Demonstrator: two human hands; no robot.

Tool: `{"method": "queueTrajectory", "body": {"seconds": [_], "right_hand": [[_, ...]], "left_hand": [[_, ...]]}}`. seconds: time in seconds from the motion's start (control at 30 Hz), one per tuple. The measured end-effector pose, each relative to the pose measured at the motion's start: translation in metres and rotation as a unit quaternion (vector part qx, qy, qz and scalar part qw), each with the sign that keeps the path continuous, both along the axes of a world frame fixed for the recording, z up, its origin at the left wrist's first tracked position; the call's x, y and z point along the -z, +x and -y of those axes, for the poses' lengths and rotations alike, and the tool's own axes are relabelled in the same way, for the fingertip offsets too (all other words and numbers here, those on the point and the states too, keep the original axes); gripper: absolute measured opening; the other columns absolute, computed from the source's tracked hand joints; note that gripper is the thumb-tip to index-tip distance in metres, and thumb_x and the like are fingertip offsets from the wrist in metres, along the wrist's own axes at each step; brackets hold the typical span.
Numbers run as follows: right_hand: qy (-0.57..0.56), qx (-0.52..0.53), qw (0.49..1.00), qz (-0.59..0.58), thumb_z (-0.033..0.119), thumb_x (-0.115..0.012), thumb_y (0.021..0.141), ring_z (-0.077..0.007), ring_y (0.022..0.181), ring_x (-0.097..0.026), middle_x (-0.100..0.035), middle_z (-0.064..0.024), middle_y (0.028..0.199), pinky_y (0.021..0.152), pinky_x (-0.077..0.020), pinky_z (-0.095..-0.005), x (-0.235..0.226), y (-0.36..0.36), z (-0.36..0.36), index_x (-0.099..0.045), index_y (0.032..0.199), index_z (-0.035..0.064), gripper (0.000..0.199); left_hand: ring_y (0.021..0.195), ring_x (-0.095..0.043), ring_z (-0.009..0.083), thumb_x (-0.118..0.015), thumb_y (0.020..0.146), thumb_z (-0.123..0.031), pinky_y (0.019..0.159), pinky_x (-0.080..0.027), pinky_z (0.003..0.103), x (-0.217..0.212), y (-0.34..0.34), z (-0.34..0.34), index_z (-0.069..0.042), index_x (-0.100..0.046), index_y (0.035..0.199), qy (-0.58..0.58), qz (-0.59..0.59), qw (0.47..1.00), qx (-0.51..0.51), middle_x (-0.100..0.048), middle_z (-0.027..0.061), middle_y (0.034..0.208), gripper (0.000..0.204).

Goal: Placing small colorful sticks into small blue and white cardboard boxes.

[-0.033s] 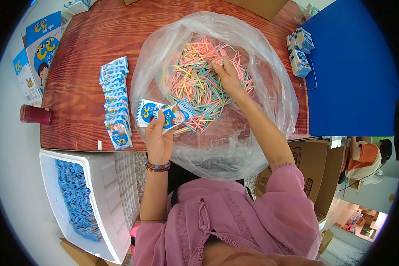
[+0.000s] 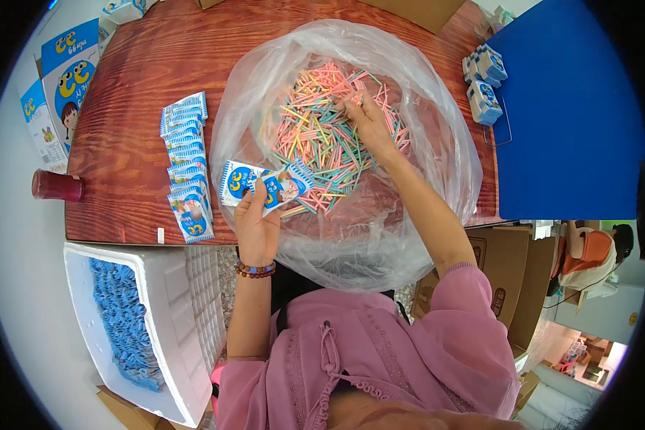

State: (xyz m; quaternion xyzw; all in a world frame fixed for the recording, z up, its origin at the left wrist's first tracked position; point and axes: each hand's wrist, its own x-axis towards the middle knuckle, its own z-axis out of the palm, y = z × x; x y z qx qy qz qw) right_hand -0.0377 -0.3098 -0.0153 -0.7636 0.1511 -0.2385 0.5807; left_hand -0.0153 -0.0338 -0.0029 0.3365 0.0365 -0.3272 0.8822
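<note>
Pinching fanned packets [image 2: 292, 186] in left hand [image 2: 258, 226], with long axis of front one slanting up-right toward right hand [image 2: 370, 125]. Gripping sticks [image 2: 315, 154] there in tight pinch; can't tell count.

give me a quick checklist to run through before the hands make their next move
1. Left hand gripping packets: ok, at least two blue-and-white packets are pinched.
2. Held packets squared up: not ok, they overlap at an angle.
3. Plastic bag open: ok, spread wide around the coloured sticks.
4. Right hand at the sticks: ok, fingertips are down at the pile.
5. Sticks firmly held: cannot tell, the fingers hide the grasp.
6. Row of packets on table: ok, laid overlapping.
</note>
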Motion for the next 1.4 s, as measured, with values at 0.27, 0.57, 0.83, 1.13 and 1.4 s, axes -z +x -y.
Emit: {"method": "queueTrajectory", "body": {"seconds": [0.27,0.57,0.83,1.13,1.4], "right_hand": [[0.281,0.006,0.945,0.169,0.014,-0.039,0.103,-0.0273,0.116,-0.057,-0.064,-0.0127,0.102,0.101,-0.0427,-0.0406,-0.063,-0.003,-0.027,-0.051,0.108,0.0025,0.017],[0.310,-0.077,0.901,0.295,0.019,-0.044,0.102,-0.0345,0.119,-0.054,-0.064,-0.0144,0.102,0.104,-0.0376,-0.0457,-0.097,-0.016,-0.107,-0.048,0.107,0.0058,0.015],[0.184,-0.054,0.913,0.360,0.017,-0.043,0.101,-0.0338,0.115,-0.055,-0.063,-0.0175,0.104,0.109,-0.0300,-0.0527,-0.082,-0.004,-0.127,-0.045,0.106,0.0092,0.009],[0.101,-0.065,0.931,0.344,0.017,-0.044,0.101,-0.0347,0.121,-0.054,-0.066,-0.0171,0.102,0.116,-0.0089,-0.0540,-0.069,-0.013,-0.136,-0.040,0.105,0.0103,0.008],[0.255,-0.046,0.931,0.258,0.015,-0.043,0.101,-0.0275,0.125,-0.050,-0.059,-0.0205,0.121,0.115,-0.0201,-0.0454,-0.078,-0.027,-0.147,-0.044,0.107,0.0081,0.009]], "left_hand": [[0.084,-0.065,0.0142,-0.058,0.097,-0.020,0.070,-0.052,0.029,0.004,0.005,0.016,-0.004,-0.067,0.094,-0.021,-0.024,0.999,-0.015,-0.070,0.0054,0.095,0.019],[0.076,-0.061,0.0146,-0.056,0.098,-0.024,0.070,-0.052,0.029,-0.005,0.000,0.029,-0.003,-0.065,0.094,-0.050,-0.021,0.998,-0.020,-0.068,0.0061,0.091,0.023],[0.075,-0.062,0.0126,-0.055,0.099,-0.025,0.070,-0.052,0.029,-0.011,-0.005,0.030,-0.005,-0.067,0.086,-0.064,-0.042,0.997,-0.006,-0.068,0.0047,0.086,0.026],[0.080,-0.062,0.0123,-0.054,0.099,-0.024,0.073,-0.051,0.027,-0.005,-0.008,0.030,-0.005,-0.065,0.097,-0.095,-0.046,0.994,0.008,-0.068,0.0049,0.095,0.022],[0.094,-0.065,0.0152,-0.051,0.101,-0.022,0.083,-0.054,0.032,-0.010,-0.010,0.032,0.000,-0.064,0.103,-0.083,0.035,0.995,-0.041,-0.068,0.0070,0.103,0.026]]}}
